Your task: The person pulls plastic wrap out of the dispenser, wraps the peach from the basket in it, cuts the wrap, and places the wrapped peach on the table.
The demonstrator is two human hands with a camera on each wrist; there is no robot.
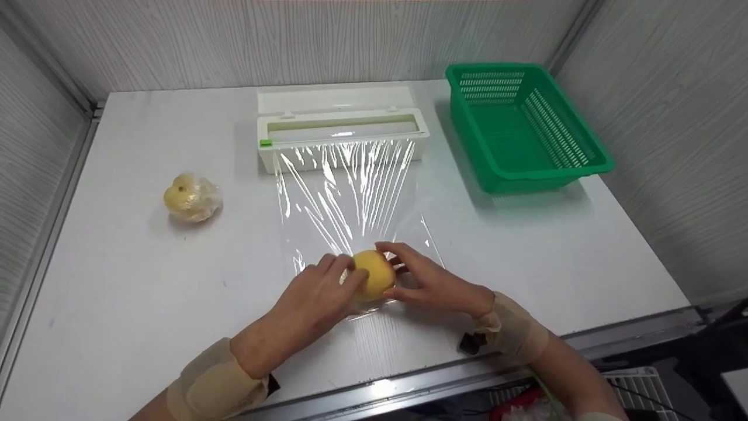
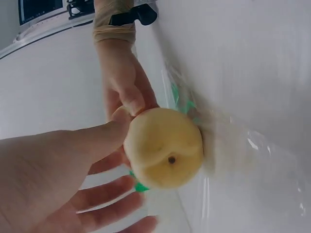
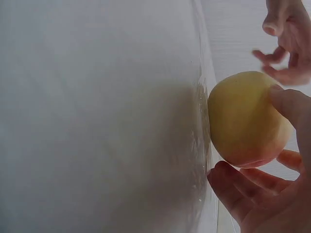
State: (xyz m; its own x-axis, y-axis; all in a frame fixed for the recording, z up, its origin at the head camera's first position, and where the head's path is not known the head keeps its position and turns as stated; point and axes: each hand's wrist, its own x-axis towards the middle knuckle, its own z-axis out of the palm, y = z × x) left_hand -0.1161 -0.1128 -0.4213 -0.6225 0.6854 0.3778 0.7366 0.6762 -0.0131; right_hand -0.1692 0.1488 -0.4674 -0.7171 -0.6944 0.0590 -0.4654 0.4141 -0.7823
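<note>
A yellow peach [image 1: 375, 276] with a reddish blush sits on a sheet of clear cling film [image 1: 374, 204] near the front of the table. My right hand [image 1: 432, 283] holds it, thumb on one side and fingers curled round the other, as the right wrist view also shows. My left hand [image 1: 318, 292] is at the peach's left side. Its fingers are spread and loose, and its thumb overlaps the fruit's edge in the left wrist view. The peach's stem hollow [image 2: 171, 159] faces the left wrist camera. The film runs from a white dispenser [image 1: 345, 158] to the peach.
Behind the film, the dispenser stands with its lid [image 1: 333, 99] folded back and a green slider [image 1: 266, 142] at its left end. A green plastic basket [image 1: 491, 158] stands at the back right. A film-wrapped yellow fruit [image 1: 193, 199] lies on the left of the white table [image 1: 128, 280].
</note>
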